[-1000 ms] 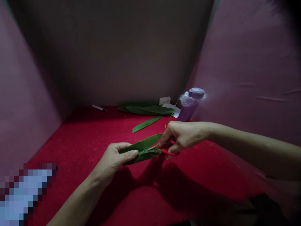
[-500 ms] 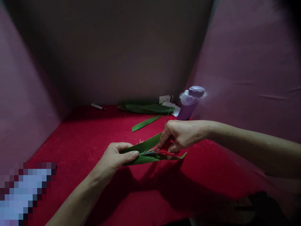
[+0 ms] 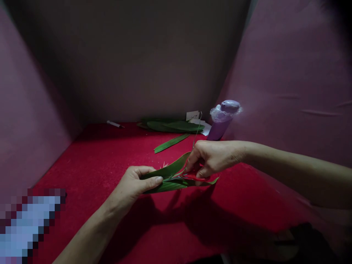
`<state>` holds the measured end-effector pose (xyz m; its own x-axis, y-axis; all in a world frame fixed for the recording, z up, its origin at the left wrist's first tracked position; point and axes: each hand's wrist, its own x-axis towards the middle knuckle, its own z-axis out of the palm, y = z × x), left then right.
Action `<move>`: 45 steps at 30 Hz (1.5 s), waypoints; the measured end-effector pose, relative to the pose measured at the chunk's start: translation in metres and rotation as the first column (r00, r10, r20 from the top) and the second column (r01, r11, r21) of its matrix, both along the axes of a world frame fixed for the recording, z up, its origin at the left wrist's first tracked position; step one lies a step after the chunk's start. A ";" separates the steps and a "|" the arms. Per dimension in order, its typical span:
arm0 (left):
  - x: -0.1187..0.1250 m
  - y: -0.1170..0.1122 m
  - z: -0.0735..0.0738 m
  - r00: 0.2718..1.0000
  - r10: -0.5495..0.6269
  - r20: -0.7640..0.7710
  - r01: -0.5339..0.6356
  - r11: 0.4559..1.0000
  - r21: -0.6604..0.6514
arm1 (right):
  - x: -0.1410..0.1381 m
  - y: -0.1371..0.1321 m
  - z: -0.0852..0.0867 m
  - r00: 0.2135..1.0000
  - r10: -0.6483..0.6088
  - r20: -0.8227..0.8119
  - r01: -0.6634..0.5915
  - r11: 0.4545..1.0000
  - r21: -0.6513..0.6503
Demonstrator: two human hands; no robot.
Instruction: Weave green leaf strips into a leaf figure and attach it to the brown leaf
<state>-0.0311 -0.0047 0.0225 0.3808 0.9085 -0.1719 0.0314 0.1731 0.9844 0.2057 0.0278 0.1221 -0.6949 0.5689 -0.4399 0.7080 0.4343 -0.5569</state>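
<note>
The leaf (image 3: 167,175), just above the cloth (image 3: 110,161) at centre, is pinched at its 9 o'clock end by the closed left hand (image 3: 134,185), scissors (image 3: 194,177) are gripped by the right hand (image 3: 213,157) at 3 o'clock; likely best: leaf pulled taut, blades fed lengthwise in short snips.

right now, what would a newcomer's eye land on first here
The middle of the view draws the eye: the left hand pinches a long green leaf at one end while the right hand works red-handled scissors into it, just above the red cloth. Behind them a purple bottle sits at the back right, beside a pile of leaves along the back wall.
</note>
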 end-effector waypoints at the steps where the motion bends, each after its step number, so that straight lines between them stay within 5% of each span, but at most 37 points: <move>1: 0.000 0.000 0.000 1.000 -0.003 -0.001 0.003 1.000 -0.005 | 0.001 0.000 -0.001 1.000 -0.002 -0.010 0.002 1.000 -0.008; 10: 0.003 -0.001 0.002 1.000 -0.001 0.013 0.000 1.000 0.011 | 0.005 0.001 -0.003 0.998 0.015 -0.062 -0.015 1.000 0.002; 20: 0.003 -0.001 0.001 1.000 0.026 -0.005 -0.026 1.000 0.014 | 0.010 -0.011 -0.004 0.995 0.087 0.042 -0.096 0.945 0.312; 28: 0.002 -0.001 0.004 0.999 0.045 0.025 -0.044 0.999 -0.011 | 0.017 -0.024 0.022 0.995 0.014 0.097 -0.038 0.968 0.250; 32: 0.004 -0.003 0.005 0.999 0.033 0.027 -0.032 0.999 -0.015 | 0.014 -0.022 0.019 0.990 0.029 0.135 -0.072 0.944 0.323; 45: 0.003 -0.003 0.003 1.000 0.007 -0.005 -0.007 1.000 -0.014 | 0.007 -0.013 0.014 0.986 0.053 0.157 -0.086 0.973 0.213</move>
<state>-0.0281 -0.0075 0.0257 0.3733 0.9088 -0.1862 0.0347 0.1869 0.9818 0.2123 0.0149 0.1356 -0.6717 0.6153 -0.4127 0.7400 0.5843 -0.3333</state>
